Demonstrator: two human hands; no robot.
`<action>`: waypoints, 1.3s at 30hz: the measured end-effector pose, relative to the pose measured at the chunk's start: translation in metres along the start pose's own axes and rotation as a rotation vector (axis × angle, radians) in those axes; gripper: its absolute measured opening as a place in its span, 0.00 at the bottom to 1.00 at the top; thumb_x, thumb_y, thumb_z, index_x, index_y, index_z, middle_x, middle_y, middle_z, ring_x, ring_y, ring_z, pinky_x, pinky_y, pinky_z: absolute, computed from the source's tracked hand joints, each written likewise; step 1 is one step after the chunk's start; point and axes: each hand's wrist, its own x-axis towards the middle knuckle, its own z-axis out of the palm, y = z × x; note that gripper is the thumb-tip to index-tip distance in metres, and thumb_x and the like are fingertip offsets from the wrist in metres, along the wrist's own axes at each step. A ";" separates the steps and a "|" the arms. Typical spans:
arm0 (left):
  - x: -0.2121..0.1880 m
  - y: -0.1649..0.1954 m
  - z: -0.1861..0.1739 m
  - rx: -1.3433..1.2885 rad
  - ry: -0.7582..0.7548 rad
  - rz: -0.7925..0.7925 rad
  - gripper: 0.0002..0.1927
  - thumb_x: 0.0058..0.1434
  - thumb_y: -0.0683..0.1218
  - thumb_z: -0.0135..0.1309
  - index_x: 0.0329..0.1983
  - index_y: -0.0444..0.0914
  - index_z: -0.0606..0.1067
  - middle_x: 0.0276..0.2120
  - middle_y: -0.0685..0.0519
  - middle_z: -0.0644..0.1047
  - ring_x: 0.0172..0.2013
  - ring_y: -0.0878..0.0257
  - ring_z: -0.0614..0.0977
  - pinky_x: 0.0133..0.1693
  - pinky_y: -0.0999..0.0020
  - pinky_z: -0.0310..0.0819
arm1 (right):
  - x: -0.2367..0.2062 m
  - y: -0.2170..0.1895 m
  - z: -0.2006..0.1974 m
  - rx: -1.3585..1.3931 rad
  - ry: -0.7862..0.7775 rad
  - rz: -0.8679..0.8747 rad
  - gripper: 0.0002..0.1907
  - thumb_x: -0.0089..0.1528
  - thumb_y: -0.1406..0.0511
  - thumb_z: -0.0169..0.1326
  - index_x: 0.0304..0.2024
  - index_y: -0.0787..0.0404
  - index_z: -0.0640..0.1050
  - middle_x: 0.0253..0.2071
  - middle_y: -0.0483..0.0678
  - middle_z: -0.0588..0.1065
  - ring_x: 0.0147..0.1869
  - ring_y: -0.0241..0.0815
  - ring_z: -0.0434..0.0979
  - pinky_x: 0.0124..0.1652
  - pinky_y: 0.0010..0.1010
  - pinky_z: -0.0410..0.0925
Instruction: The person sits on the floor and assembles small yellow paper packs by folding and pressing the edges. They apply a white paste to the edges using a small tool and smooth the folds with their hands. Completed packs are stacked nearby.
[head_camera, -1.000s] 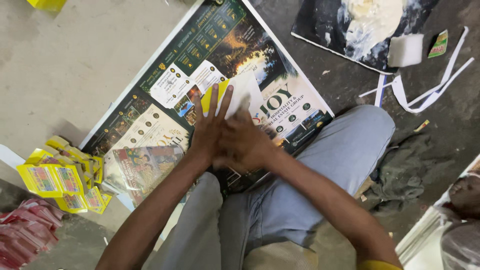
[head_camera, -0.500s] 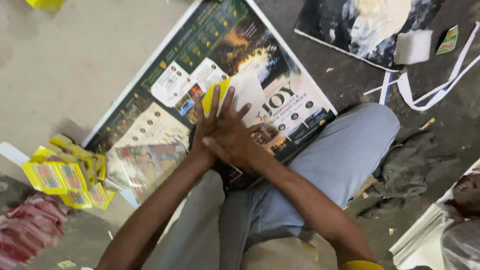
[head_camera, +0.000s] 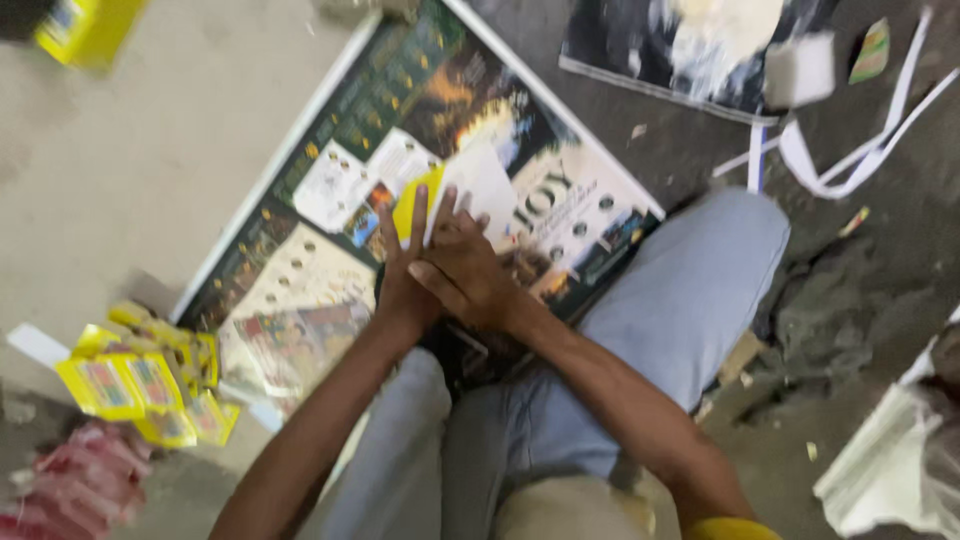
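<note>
Both hands were found together over a large printed poster laid flat on the concrete floor, in front of the seated person's knees. The left hand was laid flat with its fingers extended, pressed against a yellow paper piece and a white paper piece. The right hand was crossed over the left, its fingers partly spread; whether its grip was closed on the white piece could not be told, the view being blurred. The two paper pieces were seen just beyond the fingertips, touching each other and resting on the poster near its middle.

The step in hand was judged to be the pressing or folding of the paper pieces between the hands and the poster. It was judged that the next move would call for even pressure along the paper's edge, with the yellow and white pieces kept aligned so that neither would slip.

A cluster of small yellow packets was noted on the floor to the person's left, well apart from the hands, with pink wrappers near it. White paper strips and a second dark printed sheet were noted at the far right. Pale blue trousers were observed under the right forearm.
</note>
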 end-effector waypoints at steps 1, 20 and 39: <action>-0.001 -0.001 0.000 -0.045 0.002 0.003 0.32 0.72 0.61 0.41 0.79 0.55 0.59 0.79 0.44 0.47 0.77 0.39 0.43 0.66 0.18 0.37 | -0.003 -0.002 0.001 0.098 -0.093 0.132 0.14 0.70 0.61 0.53 0.33 0.63 0.79 0.34 0.58 0.74 0.47 0.59 0.73 0.50 0.47 0.62; -0.001 -0.008 0.000 0.004 -0.067 -0.024 0.45 0.63 0.58 0.54 0.79 0.38 0.53 0.78 0.49 0.49 0.77 0.49 0.47 0.69 0.27 0.36 | -0.059 0.011 0.016 0.254 0.040 0.113 0.07 0.63 0.69 0.53 0.43 0.60 0.72 0.38 0.48 0.73 0.49 0.52 0.67 0.50 0.41 0.64; 0.028 -0.026 -0.015 0.223 -0.067 -0.064 0.52 0.59 0.59 0.63 0.83 0.50 0.52 0.81 0.44 0.43 0.78 0.40 0.41 0.62 0.15 0.33 | -0.017 0.033 -0.006 0.129 0.176 0.027 0.11 0.64 0.74 0.53 0.49 0.64 0.70 0.43 0.58 0.69 0.47 0.56 0.70 0.55 0.50 0.62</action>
